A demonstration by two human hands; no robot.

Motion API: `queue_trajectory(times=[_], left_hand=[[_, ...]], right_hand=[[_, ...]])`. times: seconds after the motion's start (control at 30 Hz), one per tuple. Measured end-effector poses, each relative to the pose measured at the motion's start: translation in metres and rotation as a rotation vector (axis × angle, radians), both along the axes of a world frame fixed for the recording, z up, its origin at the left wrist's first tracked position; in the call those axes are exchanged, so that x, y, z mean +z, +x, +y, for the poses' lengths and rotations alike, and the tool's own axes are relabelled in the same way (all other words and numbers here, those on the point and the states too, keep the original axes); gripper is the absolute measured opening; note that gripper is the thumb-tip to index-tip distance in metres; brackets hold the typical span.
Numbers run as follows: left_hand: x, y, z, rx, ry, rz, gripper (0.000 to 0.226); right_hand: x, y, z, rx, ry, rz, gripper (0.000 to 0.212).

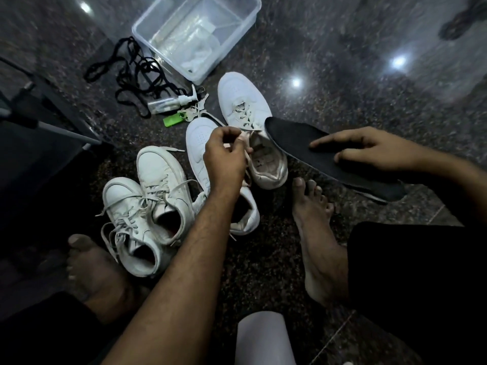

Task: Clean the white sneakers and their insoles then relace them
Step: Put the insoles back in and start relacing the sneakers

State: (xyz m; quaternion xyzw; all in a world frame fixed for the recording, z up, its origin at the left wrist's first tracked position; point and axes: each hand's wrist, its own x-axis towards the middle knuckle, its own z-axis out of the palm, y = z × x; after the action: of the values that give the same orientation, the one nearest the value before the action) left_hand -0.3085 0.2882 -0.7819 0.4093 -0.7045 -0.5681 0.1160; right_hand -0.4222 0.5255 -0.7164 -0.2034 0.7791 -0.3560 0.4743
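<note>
Several white sneakers lie on the dark stone floor. One sneaker (pixel 250 119) at the centre has its opening toward me. My left hand (pixel 226 154) hovers over it and pinches its white lace (pixel 250 131). Beside it lies a second sneaker (pixel 200 143), partly under my left forearm. My right hand (pixel 366 150) holds a black insole (pixel 303 143) just right of the centre sneaker, fingers on top and thumb at the edge. Another laced pair (pixel 147 206) rests at lower left.
A clear plastic tub (pixel 197 32) stands at the back. Black laces (pixel 131 75), a small spray bottle (pixel 171 104) and keys with a green tag (pixel 174 119) lie left of it. My bare feet (pixel 319 233) rest on the floor. A white object (pixel 261 338) sits near my lap.
</note>
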Motion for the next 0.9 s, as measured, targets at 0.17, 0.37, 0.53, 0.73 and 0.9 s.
queue_trajectory(times=[0.17,0.37,0.53,0.73,0.9], left_hand=[[-0.005,0.005,-0.007,-0.162,-0.13,-0.124,0.034],[0.005,0.015,-0.011,-0.243,-0.689,-0.153,0.027],[0.0,0.019,-0.02,-0.151,-0.888,-0.2,0.029],[-0.001,0.01,-0.003,-0.699,-0.541,0.136,0.021],[-0.012,-0.015,-0.005,-0.903,-0.643,-0.138,0.026]], right_hand=[[0.006,-0.01,0.0,-0.077,-0.156,-0.168,0.042],[0.019,-0.016,-0.005,0.051,-0.145,-0.343,0.039],[0.019,-0.005,-0.016,0.041,-0.121,-0.397,0.03],[0.018,0.014,-0.03,-0.109,-0.127,-0.513,0.045],[0.025,0.017,-0.034,-0.033,-0.113,-0.49,0.055]])
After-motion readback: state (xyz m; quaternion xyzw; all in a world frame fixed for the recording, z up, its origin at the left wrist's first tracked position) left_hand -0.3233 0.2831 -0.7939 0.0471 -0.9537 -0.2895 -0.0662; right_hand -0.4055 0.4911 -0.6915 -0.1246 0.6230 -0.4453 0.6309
